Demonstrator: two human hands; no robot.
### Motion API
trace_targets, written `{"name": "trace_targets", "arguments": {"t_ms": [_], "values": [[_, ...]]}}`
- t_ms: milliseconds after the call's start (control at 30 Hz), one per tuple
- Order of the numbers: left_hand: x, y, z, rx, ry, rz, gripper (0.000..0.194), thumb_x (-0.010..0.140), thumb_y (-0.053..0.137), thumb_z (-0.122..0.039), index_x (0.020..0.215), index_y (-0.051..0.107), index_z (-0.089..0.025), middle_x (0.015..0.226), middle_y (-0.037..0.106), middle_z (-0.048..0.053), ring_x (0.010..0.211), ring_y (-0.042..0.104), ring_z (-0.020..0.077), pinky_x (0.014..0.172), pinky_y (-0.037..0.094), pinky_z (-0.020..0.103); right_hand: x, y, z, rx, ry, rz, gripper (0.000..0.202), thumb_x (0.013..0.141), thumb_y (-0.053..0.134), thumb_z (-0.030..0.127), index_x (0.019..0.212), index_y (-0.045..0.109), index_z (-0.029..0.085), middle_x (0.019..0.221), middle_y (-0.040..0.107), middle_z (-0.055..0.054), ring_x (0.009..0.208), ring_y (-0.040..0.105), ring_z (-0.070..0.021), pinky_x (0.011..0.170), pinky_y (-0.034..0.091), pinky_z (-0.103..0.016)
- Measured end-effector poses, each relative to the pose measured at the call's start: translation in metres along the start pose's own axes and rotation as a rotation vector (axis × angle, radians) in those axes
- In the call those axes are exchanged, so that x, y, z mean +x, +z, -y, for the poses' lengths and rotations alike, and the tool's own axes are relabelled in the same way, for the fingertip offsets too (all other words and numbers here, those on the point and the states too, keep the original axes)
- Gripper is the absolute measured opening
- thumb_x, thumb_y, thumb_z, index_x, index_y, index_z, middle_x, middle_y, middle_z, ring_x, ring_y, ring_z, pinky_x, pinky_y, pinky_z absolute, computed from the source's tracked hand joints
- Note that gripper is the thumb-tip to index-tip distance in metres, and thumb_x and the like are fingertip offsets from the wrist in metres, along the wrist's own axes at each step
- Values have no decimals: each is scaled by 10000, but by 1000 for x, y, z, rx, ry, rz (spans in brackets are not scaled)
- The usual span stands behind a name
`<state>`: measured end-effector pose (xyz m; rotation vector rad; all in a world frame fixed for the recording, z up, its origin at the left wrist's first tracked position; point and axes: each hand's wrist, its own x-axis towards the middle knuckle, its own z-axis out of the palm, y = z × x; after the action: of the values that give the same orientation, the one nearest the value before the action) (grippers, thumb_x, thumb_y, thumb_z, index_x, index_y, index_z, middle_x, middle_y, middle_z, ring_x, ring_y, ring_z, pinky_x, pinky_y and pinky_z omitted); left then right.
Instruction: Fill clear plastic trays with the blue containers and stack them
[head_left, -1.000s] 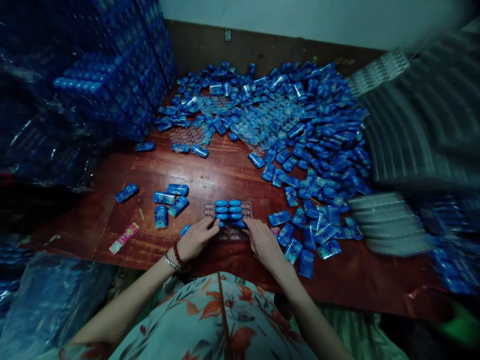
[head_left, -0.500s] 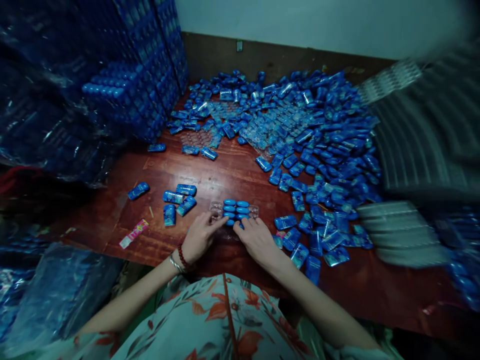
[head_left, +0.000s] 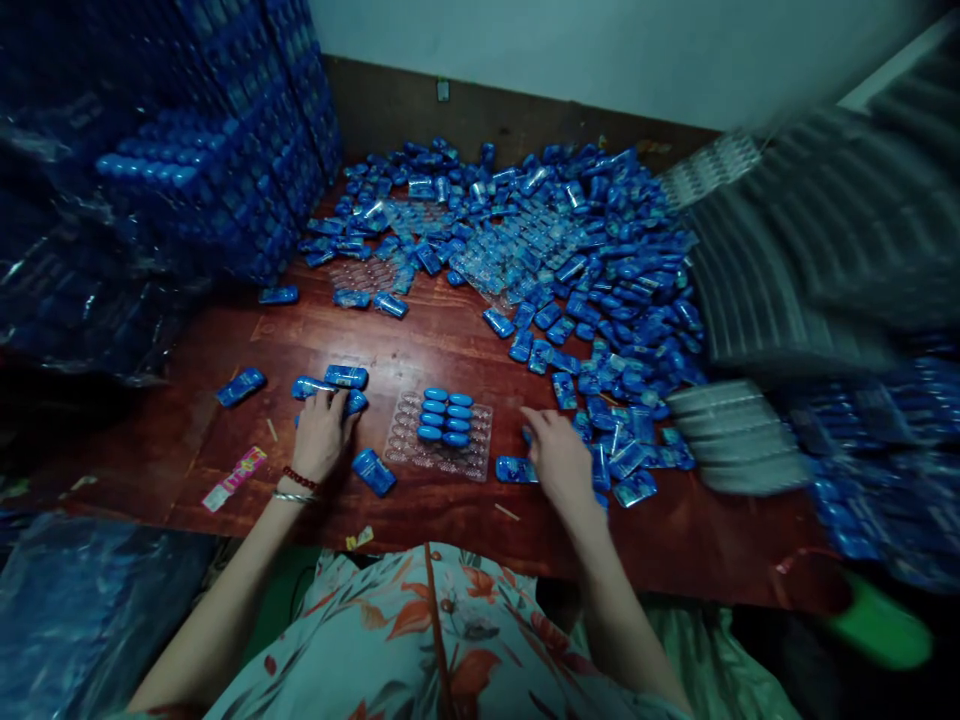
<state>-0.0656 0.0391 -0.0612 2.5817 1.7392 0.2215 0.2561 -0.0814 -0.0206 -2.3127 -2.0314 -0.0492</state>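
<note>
A clear plastic tray with moulded hollows lies flat on the table in front of me. Two columns of glossy blue oval pieces stand in its middle. To the tray's left, my left hand has its fingers curled down on a small blue packet within a little group of packets. Over on the right, my right hand bends its fingers and thumb about another blue packet, mostly covered by the hand. One loose packet lies beside the tray's left edge, and another packet is just under my right thumb.
A large heap of blue packets covers the table's back and right, with more clear trays among it. Blue filled trays are stacked high at left. Grey tray stacks stand at right. A pink strip lies front left.
Both hands have left the tray and moved apart, left hand to the packets at left, right hand to those at right. The tray's blue pieces are now uncovered. The view has shifted slightly.
</note>
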Motion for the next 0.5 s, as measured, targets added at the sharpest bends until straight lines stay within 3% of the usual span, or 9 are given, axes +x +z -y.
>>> {"name": "trace_targets", "arguments": {"t_ms": [133,267,400,500], "values": [[-3,-2,-8,-36,20,30,353,895,320,-190,1182,487,-69,963,561,182,882,529,291,768,436,416,11,4,-40,-135,-124,124,425,794,506,94,1187,557,248,1147,554,-119,944,498,-257,674,386,-329],[-5,-4,-8,-421,17,76,308,895,366,-212,1146,516,-114,1017,612,144,927,571,251,833,450,403,24,4,-39,-98,-253,218,287,787,518,89,1054,586,171,977,594,-101,916,512,-235,716,384,-319],[-19,-8,-15,-915,-136,53,288,851,513,-375,1035,569,-160,968,654,63,890,615,194,802,495,337,24,-1,-35,215,-173,145,162,828,514,189,985,542,157,912,601,-78,848,555,-202,688,418,-282],[-34,-16,-35,-973,-190,-104,259,784,612,-399,906,630,-172,965,627,57,935,594,199,824,491,340,10,-9,-23,591,-91,66,163,869,494,293,988,534,189,856,621,-35,736,585,-165,652,446,-261]]}}
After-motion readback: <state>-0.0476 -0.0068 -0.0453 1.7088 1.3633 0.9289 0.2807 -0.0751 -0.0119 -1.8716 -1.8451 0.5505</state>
